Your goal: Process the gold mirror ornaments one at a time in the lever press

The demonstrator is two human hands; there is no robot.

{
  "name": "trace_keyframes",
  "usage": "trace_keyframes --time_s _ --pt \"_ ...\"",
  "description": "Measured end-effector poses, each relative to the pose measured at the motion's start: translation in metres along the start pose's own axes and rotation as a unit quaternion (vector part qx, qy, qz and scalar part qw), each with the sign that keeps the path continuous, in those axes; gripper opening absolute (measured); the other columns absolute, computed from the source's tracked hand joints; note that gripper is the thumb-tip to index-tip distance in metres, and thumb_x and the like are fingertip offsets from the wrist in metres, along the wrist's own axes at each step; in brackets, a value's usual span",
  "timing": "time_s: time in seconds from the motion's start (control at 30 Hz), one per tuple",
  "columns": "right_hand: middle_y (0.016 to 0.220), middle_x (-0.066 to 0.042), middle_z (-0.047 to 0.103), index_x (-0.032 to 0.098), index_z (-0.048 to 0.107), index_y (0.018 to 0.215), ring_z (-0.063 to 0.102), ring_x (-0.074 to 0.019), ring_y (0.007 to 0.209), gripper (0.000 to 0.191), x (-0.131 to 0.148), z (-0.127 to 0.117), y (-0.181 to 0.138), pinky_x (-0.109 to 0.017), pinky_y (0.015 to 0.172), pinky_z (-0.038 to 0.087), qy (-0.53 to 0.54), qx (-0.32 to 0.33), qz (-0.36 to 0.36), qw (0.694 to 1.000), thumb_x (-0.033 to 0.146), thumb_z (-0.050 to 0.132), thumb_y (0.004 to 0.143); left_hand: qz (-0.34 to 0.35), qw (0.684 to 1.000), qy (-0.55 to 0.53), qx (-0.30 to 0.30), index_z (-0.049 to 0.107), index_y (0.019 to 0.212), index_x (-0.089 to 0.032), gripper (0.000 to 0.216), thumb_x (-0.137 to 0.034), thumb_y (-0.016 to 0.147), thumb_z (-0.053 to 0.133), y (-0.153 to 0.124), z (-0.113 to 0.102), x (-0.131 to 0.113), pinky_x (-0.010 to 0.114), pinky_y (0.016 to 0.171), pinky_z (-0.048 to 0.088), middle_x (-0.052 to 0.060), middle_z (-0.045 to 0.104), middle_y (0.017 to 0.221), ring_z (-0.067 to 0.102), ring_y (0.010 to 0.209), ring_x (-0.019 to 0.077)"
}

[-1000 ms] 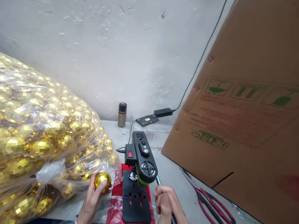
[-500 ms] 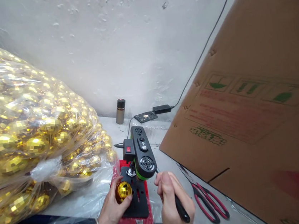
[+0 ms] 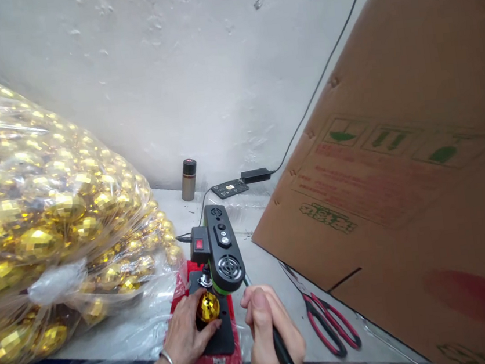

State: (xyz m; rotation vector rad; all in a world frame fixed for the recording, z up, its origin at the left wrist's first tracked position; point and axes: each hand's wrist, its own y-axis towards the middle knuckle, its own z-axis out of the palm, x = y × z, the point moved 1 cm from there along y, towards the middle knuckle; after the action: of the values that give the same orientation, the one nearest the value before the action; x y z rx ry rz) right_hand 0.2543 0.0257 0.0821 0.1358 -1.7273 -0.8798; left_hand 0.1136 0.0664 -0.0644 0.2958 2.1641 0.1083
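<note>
A small black bench drill press [image 3: 224, 248] stands on the worktop, its dark slotted base plate [image 3: 221, 342] lying over a red sheet. My left hand [image 3: 187, 328] is closed around a shiny gold faceted ball [image 3: 208, 307], thumb and fingers on either side, at the front of the drill head. The head's underside and any bit are hidden from me. My right hand [image 3: 272, 330] is wrapped in a fist around a black-handled lever [image 3: 283, 352], whose thin metal rod reaches toward the machine's right side.
At left bulges a clear plastic bag [image 3: 65, 208] full of gold balls. Red-and-black scissors [image 3: 328, 318] lie right of my right hand, beside a large cardboard box [image 3: 379, 190]. Behind the machine are a spray can [image 3: 188, 179], a black power adapter [image 3: 256, 175] and its cable.
My left hand has shifted the gold ball rightward relative to the drill press, closer under its head. My right hand keeps its grip on the lever. The whole view has moved slightly.
</note>
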Motion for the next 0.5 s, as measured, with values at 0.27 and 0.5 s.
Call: trace_keyframes --time_s 0.27,0.5 --pt "0.072 0.003 0.050 0.021 0.057 0.075 0.044 -0.0097 0.059 0.034 0.008 0.007 -0.013 -0.026 0.055 0.034 0.015 -0.050 0.065 0.997 0.030 0.047 0.107 0.030 0.999 0.031 0.004 0.065 0.120 -0.020 0.044 -0.040 0.080 0.070 0.003 0.008 -0.011 0.057 0.094 0.051 0.013 0.073 0.110 0.067 0.104 0.0357" --pt "0.075 0.002 0.055 0.022 0.054 0.071 0.052 -0.0113 0.067 0.040 -0.012 0.016 -0.036 -0.027 0.064 0.038 0.006 -0.082 0.002 0.997 0.031 0.042 0.108 0.014 0.999 0.022 0.039 0.060 0.122 -0.022 0.041 -0.041 0.086 0.066 0.002 0.005 -0.013 0.053 0.095 0.049 0.011 0.070 0.110 0.062 0.106 0.0334"
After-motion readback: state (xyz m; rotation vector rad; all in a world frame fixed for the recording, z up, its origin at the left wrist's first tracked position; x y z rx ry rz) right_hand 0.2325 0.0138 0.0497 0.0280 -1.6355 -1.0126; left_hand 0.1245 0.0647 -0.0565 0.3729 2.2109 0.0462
